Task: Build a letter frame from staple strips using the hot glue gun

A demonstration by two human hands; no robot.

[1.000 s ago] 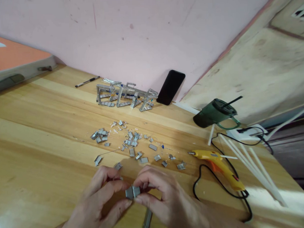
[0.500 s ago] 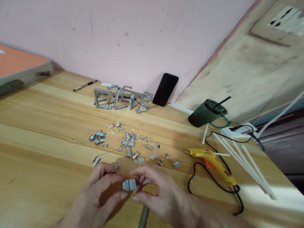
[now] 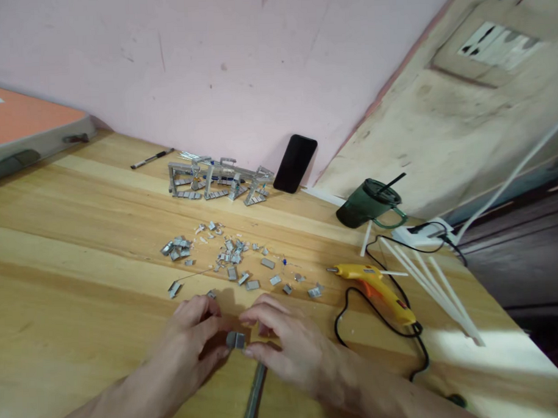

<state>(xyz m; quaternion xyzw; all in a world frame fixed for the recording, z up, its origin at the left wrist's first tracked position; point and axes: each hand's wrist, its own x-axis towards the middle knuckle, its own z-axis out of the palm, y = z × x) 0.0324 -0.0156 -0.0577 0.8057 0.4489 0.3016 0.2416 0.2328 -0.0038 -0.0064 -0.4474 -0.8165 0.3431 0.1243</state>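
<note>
A small grey folded piece (image 3: 236,340), metal-like with a crease down its middle, is between my two hands above the table. My left hand (image 3: 185,337) pinches its left edge with thumb and fingers. At its right edge are the thumb and fingertips of my right hand (image 3: 288,343), closed about that side. Under my right hand a long grey strip (image 3: 255,396) points toward me. Just beyond my fingers lie several small grey folded pieces, one of them a flat piece (image 3: 252,285), and a heap of scraps (image 3: 232,251).
Small grey frame structures (image 3: 218,180) stand by the wall, with a pen (image 3: 151,158) and a leaning phone (image 3: 296,164). At right are a yellow glue gun (image 3: 376,288) with a black cord, white glue sticks (image 3: 440,295), a green mug (image 3: 368,204) and a power strip (image 3: 421,233).
My hands and the folded piece have moved slightly, and the piece sits a little lower and more tilted. The view has shifted, so objects at right appear further left.
</note>
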